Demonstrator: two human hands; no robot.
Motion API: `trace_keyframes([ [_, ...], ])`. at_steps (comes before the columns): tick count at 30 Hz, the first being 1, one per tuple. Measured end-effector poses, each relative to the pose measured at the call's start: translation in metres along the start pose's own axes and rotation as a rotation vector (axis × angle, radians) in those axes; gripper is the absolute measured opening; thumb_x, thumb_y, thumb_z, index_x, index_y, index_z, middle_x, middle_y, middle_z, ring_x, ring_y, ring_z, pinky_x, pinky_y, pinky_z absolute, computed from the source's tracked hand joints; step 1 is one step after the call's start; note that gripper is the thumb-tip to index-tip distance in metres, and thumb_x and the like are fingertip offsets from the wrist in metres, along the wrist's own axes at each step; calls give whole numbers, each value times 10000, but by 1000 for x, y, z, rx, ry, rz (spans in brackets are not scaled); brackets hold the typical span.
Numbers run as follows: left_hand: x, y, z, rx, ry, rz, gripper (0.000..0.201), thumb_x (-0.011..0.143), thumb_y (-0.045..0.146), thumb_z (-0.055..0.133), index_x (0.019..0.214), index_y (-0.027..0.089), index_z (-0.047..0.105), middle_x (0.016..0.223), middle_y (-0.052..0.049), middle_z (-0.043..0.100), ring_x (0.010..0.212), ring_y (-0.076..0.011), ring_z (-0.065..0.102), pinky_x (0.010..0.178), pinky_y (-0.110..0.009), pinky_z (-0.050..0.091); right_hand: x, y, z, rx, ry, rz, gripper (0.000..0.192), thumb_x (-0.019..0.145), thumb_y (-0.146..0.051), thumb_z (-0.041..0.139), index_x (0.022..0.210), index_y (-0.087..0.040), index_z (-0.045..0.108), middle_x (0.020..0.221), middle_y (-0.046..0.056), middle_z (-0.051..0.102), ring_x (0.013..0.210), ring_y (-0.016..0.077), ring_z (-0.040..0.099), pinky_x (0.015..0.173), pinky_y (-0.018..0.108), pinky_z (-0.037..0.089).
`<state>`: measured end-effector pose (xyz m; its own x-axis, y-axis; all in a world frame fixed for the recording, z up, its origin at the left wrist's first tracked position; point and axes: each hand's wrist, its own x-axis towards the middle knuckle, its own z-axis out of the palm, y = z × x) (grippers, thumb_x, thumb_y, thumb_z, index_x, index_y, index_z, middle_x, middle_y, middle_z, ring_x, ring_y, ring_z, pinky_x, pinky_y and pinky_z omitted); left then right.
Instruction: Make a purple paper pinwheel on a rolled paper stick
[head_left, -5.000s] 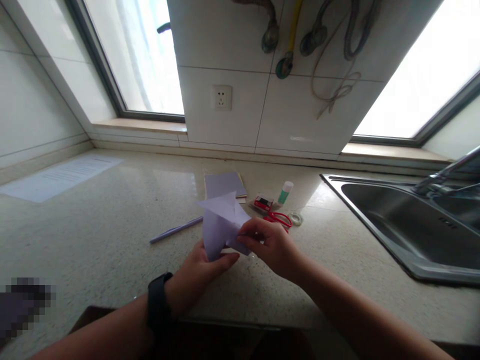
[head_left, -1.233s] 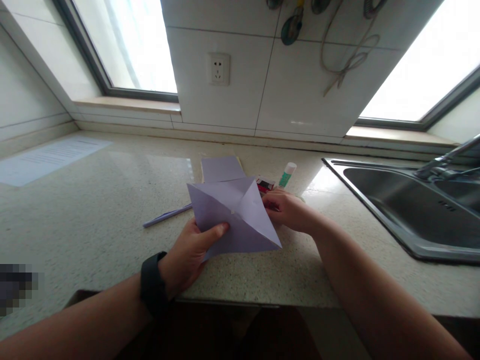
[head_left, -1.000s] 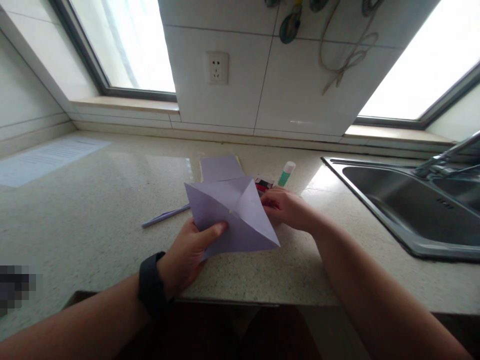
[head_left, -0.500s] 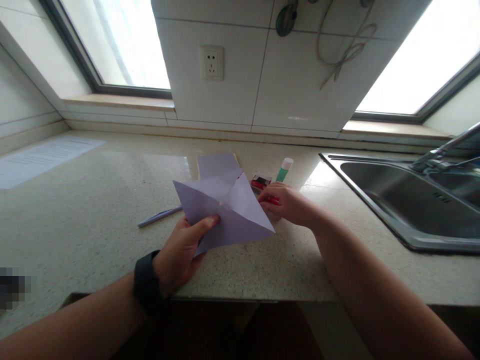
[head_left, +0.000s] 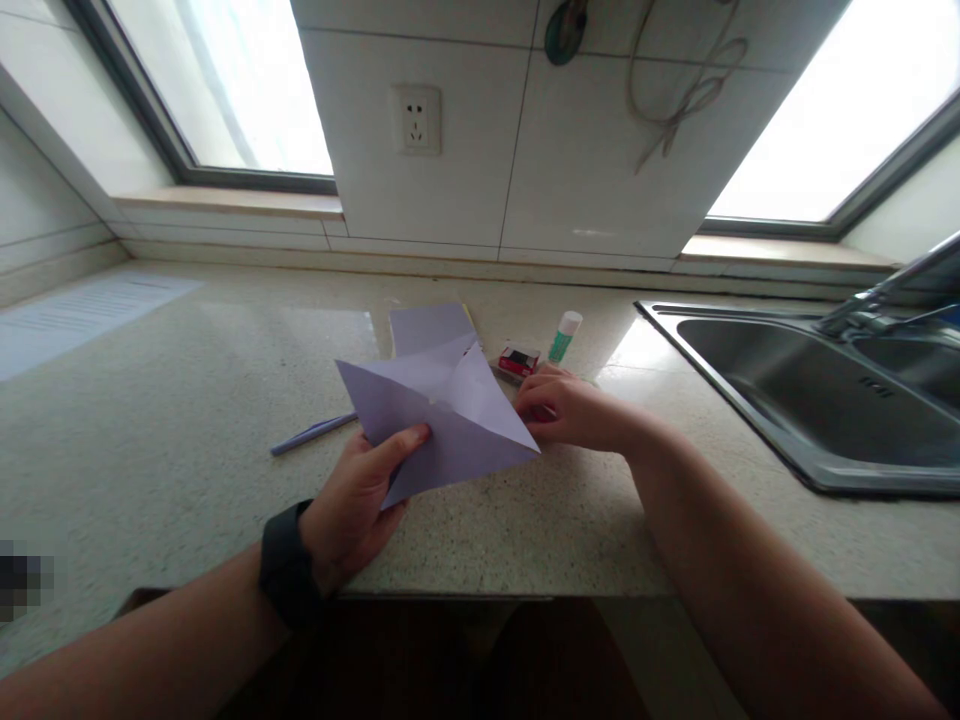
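Observation:
My left hand (head_left: 375, 480) grips the lower left edge of a folded pale lilac sheet of paper (head_left: 465, 440), with the thumb pressed on top. The sheet's flaps fold in toward the middle and it is tilted above the counter. Just right of the paper, my right hand (head_left: 574, 408) has its fingers curled. A bit of red shows between them, too hidden to name. Beyond this hand are a small red and black box (head_left: 518, 360) and a green and white glue stick (head_left: 564, 338). More lilac paper (head_left: 431, 328) lies behind the folded sheet.
A pale purple pen (head_left: 311, 434) lies left of the paper on the speckled counter (head_left: 225, 480). A printed sheet (head_left: 82, 315) is at the far left. To the right is a steel sink (head_left: 772, 400) with a faucet (head_left: 862, 310). A tiled wall with a socket (head_left: 417, 120) stands behind.
The view has shifted slightly. The curled right hand now covers more of the red thing, which showed more clearly before. My left hand still holds the folded paper.

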<state>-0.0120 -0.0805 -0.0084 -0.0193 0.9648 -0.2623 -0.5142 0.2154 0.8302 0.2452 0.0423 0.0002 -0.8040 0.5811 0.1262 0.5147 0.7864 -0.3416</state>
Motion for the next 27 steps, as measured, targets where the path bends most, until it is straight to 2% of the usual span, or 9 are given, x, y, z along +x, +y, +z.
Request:
trace_keyframes([
  [3,0,0,1,1,-5,11,504,792,244,815,1276,223,678,1049,-50,791,792,-182,718,687,-222,545,1,0,1,10,-5,-3,67,895,-301,729,925,-278,784,905,19,722,976,210,598,969,378,388],
  [9,-1,-1,1,6,-3,-2,556,804,244,812,1331,199,639,1073,-70,792,844,-198,739,783,-256,574,3,0,3,27,4,10,61,900,-306,725,894,-280,779,953,26,744,1025,223,609,969,389,395],
  [19,1,-3,-1,-25,-50,-10,554,810,248,808,1333,202,630,1132,-94,778,907,-232,750,852,-313,591,3,-2,5,36,28,-7,74,869,-278,730,802,-249,721,827,4,699,872,191,612,939,383,400],
  [23,0,-2,-1,-18,-33,-27,486,811,246,808,1275,216,667,1110,-80,783,869,-218,746,830,-303,591,3,-5,4,45,44,4,40,850,-258,736,817,-241,722,767,-6,675,794,173,592,898,363,417],
  [27,-2,0,0,1,-17,-22,394,789,242,821,1168,208,717,1088,-80,787,861,-223,742,772,-283,588,2,-8,2,85,68,64,38,838,-272,745,860,-241,737,802,16,689,827,189,596,833,341,440],
])
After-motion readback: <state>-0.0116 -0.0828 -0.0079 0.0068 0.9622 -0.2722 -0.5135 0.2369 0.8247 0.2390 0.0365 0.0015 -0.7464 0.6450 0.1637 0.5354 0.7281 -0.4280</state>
